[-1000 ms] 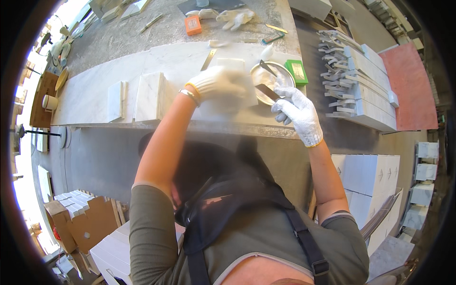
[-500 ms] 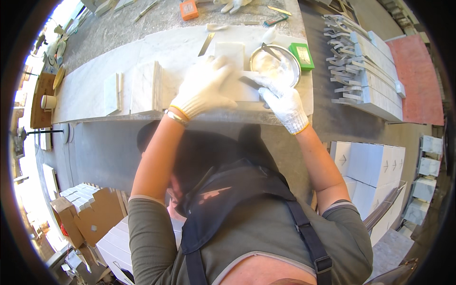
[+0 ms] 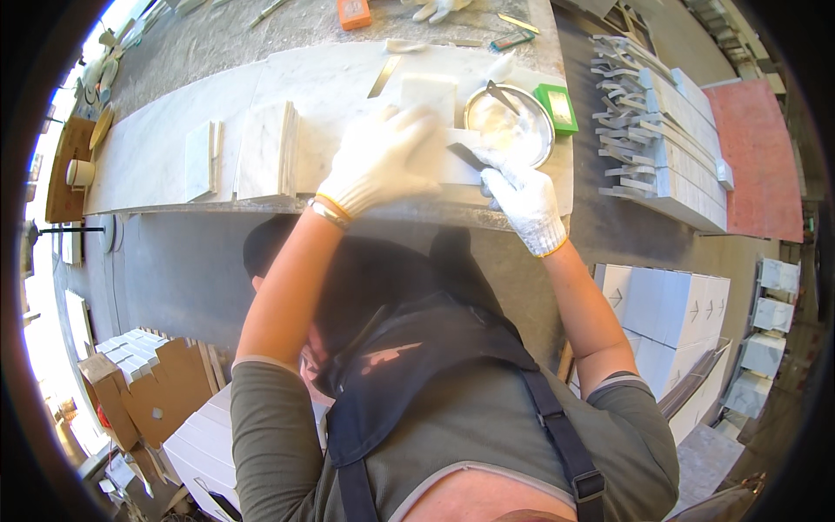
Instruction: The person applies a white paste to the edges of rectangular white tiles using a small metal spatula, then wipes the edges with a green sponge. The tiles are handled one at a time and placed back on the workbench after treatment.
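Note:
My left hand [image 3: 376, 163], in a white knitted glove, is over the marble slab [image 3: 335, 83] at a white tile; its fingers are smeared by motion. My right hand [image 3: 524, 193], gloved alike, grips a putty knife [image 3: 468, 157] whose dark blade points left toward the left hand. Beyond them a square white tile [image 3: 428, 94] lies on the slab. Just past my right hand stands a round metal bowl [image 3: 550, 143] of white paste [image 3: 503, 130], with a second putty knife [image 3: 502, 96] in it.
Marble tiles [image 3: 265, 152] and a smaller tile stack [image 3: 202, 161] are at the left. Around the bowl and behind are a green box [image 3: 557, 109], an orange box [image 3: 353, 13] and a loose glove [image 3: 435, 9]. Strapped slabs [image 3: 674, 130] stand right; white cartons [image 3: 674, 304] sit below.
The whole view has shifted slightly. My left hand stays over the tile, still blurred at the fingers. My right hand still holds the putty knife, its blade now tilted more downward to the right.

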The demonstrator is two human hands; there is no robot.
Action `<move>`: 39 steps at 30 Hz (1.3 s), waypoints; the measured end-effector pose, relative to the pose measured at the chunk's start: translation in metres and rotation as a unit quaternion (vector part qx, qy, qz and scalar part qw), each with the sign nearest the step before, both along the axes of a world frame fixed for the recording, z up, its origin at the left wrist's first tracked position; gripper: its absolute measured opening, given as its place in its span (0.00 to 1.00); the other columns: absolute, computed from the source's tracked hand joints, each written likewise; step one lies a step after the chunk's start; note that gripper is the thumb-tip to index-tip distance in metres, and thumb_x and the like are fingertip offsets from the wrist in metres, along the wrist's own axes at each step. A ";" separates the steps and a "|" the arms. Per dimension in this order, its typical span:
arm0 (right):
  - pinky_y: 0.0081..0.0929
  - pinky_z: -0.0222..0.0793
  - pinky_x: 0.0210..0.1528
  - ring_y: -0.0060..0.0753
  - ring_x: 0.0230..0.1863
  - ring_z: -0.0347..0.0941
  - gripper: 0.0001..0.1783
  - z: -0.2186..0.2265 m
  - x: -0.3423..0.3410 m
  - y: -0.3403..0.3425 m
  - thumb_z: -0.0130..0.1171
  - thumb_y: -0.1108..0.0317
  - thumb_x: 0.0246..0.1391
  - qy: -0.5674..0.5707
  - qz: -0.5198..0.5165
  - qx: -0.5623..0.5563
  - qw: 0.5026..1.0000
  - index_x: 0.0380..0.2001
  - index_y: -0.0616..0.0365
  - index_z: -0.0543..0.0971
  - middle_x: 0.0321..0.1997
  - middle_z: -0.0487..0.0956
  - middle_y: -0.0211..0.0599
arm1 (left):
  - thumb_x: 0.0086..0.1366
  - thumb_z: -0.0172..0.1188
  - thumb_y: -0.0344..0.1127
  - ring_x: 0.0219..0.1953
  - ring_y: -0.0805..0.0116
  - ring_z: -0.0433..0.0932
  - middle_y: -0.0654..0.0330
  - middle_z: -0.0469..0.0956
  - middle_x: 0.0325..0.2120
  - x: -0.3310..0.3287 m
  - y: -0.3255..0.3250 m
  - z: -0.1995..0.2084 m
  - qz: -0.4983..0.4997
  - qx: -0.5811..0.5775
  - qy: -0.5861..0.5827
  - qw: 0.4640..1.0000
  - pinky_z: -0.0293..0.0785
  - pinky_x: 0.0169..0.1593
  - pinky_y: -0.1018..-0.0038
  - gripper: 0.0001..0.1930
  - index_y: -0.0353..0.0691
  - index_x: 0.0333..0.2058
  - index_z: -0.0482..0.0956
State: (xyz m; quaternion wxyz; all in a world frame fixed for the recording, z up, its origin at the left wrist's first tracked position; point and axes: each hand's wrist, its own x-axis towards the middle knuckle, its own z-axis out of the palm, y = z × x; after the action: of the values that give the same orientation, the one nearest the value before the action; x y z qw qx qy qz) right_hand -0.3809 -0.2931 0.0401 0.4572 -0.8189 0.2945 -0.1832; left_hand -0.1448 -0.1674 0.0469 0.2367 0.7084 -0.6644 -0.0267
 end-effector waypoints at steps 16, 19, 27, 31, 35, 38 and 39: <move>0.30 0.81 0.45 0.41 0.37 0.86 0.19 -0.005 0.016 0.056 0.62 0.71 0.65 -0.035 -0.005 -0.053 0.998 0.58 0.56 0.84 0.47 0.88 0.47 | 0.43 0.78 0.51 0.55 0.49 0.78 0.53 0.76 0.63 0.002 -0.004 0.000 0.002 0.010 -0.013 1.000 0.76 0.59 0.57 0.42 0.39 0.58 0.79; 0.21 0.79 0.32 0.20 0.30 0.80 0.22 0.002 0.005 0.049 0.61 0.72 0.68 -0.050 -0.028 0.096 0.994 0.64 0.59 0.80 0.41 0.88 0.31 | 0.44 0.79 0.50 0.55 0.48 0.78 0.53 0.76 0.63 0.000 0.000 -0.003 0.006 0.001 -0.010 1.000 0.76 0.60 0.57 0.42 0.39 0.58 0.79; 0.21 0.78 0.31 0.18 0.28 0.79 0.21 -0.012 -0.002 0.016 0.60 0.71 0.68 -0.056 -0.028 -0.028 0.998 0.63 0.59 0.80 0.36 0.85 0.33 | 0.44 0.79 0.54 0.58 0.47 0.76 0.54 0.75 0.65 0.000 0.000 -0.002 0.007 0.024 0.004 1.000 0.74 0.62 0.56 0.46 0.39 0.62 0.77; 0.22 0.78 0.31 0.18 0.29 0.79 0.20 -0.012 0.001 0.020 0.60 0.72 0.68 -0.049 -0.029 -0.042 0.997 0.62 0.58 0.81 0.34 0.85 0.33 | 0.44 0.79 0.54 0.58 0.47 0.77 0.54 0.75 0.65 0.003 -0.002 0.001 0.003 0.024 -0.015 1.000 0.74 0.62 0.56 0.46 0.40 0.62 0.77; 0.25 0.79 0.37 0.24 0.34 0.82 0.20 0.006 -0.004 0.009 0.60 0.71 0.67 -0.030 -0.008 0.025 0.999 0.61 0.55 0.82 0.39 0.86 0.37 | 0.44 0.79 0.53 0.57 0.47 0.77 0.54 0.76 0.64 0.002 -0.001 0.001 -0.004 0.015 -0.018 1.000 0.73 0.62 0.56 0.46 0.40 0.62 0.77; 0.32 0.80 0.48 0.39 0.44 0.87 0.20 0.014 -0.002 0.012 0.60 0.70 0.64 0.009 -0.007 0.037 0.999 0.59 0.52 0.84 0.49 0.88 0.46 | 0.44 0.79 0.53 0.58 0.47 0.77 0.54 0.76 0.64 0.002 0.000 0.002 0.002 0.026 -0.009 1.000 0.73 0.62 0.55 0.45 0.40 0.62 0.78; 0.32 0.80 0.48 0.40 0.44 0.87 0.20 0.011 0.004 0.020 0.60 0.70 0.64 -0.016 0.002 0.002 1.000 0.58 0.51 0.84 0.49 0.88 0.46 | 0.44 0.79 0.53 0.58 0.47 0.76 0.55 0.76 0.64 0.001 0.000 0.003 0.005 0.031 -0.003 0.999 0.73 0.63 0.55 0.45 0.40 0.62 0.78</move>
State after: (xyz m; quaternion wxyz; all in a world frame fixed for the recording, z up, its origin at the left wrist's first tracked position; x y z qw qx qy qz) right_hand -0.3768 -0.2729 0.0514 0.4638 -0.8156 0.2859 -0.1946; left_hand -0.1443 -0.1679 0.0500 0.2122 0.7186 -0.6608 -0.0441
